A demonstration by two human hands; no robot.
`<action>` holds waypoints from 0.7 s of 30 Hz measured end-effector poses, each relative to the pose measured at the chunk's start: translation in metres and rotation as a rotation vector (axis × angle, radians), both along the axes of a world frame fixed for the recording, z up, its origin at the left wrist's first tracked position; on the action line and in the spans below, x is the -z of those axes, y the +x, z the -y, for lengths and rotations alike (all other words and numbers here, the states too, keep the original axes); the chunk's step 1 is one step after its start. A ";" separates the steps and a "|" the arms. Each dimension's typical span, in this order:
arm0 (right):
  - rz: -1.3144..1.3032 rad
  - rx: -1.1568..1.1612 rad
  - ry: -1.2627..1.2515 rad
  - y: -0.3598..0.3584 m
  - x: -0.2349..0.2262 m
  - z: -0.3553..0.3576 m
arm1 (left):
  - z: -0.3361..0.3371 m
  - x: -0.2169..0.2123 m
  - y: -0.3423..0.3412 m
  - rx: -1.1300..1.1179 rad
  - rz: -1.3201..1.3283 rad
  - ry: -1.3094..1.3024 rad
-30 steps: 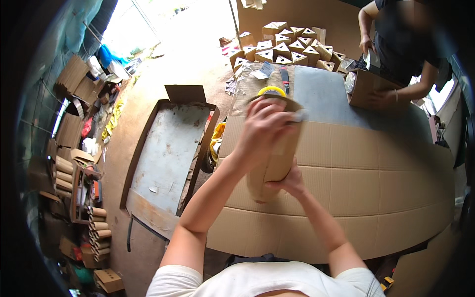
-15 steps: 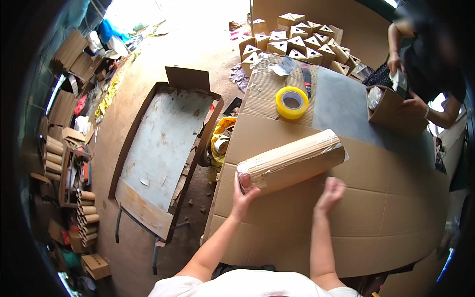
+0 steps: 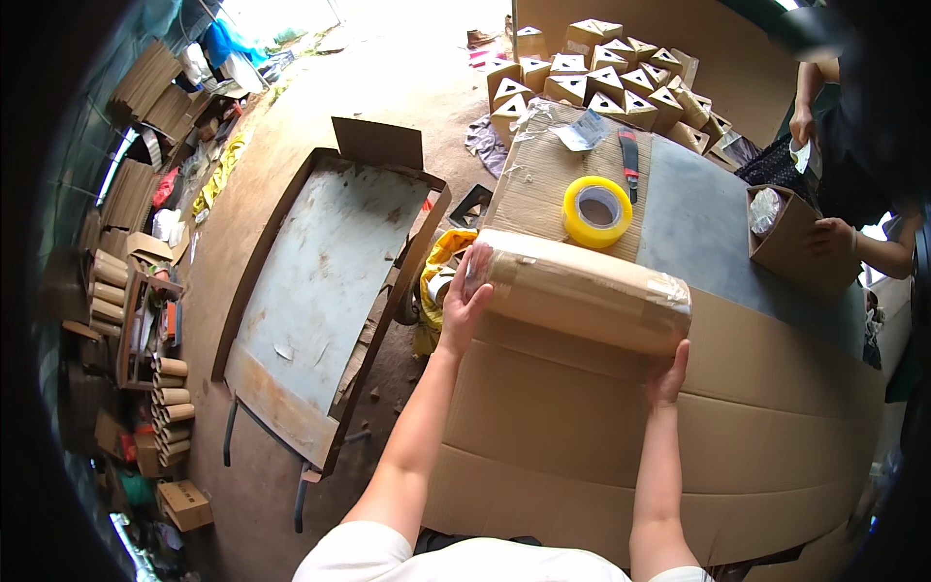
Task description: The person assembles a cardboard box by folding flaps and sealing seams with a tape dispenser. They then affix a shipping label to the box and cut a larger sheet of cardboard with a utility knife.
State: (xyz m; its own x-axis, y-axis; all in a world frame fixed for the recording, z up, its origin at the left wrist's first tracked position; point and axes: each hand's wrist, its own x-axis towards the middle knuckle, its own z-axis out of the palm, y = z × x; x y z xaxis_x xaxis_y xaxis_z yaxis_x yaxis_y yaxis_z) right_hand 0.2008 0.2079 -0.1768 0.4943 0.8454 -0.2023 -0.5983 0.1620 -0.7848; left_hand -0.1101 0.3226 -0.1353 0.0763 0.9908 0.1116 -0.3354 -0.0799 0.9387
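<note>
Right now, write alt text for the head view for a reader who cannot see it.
A person's left hand and right hand grip the two ends of a long cardboard package wrapped in clear tape, over a cardboard-covered table. A yellow tape roll lies beyond it, and at the far right a co-worker's hand holds a small brown box.

Head view, looking steeply down from above the desk

A single wide fisheye camera sits on the person's head and faces down and forward, close over the cardboard-covered desk [image 3: 621, 456]. The person's own forearms enter from the lower edge. Straight edges curve toward the dark round rim. The floor and a flat trolley [image 3: 320, 281] fill the left; a second person [image 3: 853, 145] stands at the far right.
</note>
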 end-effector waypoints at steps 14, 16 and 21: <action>0.169 -0.019 -0.011 -0.003 0.010 0.009 | 0.009 0.055 0.001 -0.410 -0.848 0.148; 0.189 -0.004 -0.042 -0.003 0.009 0.010 | 0.010 0.057 0.001 -0.427 -0.860 0.139; 0.144 -0.060 -0.079 -0.006 0.003 0.010 | 0.009 0.056 0.002 -0.475 -0.839 0.164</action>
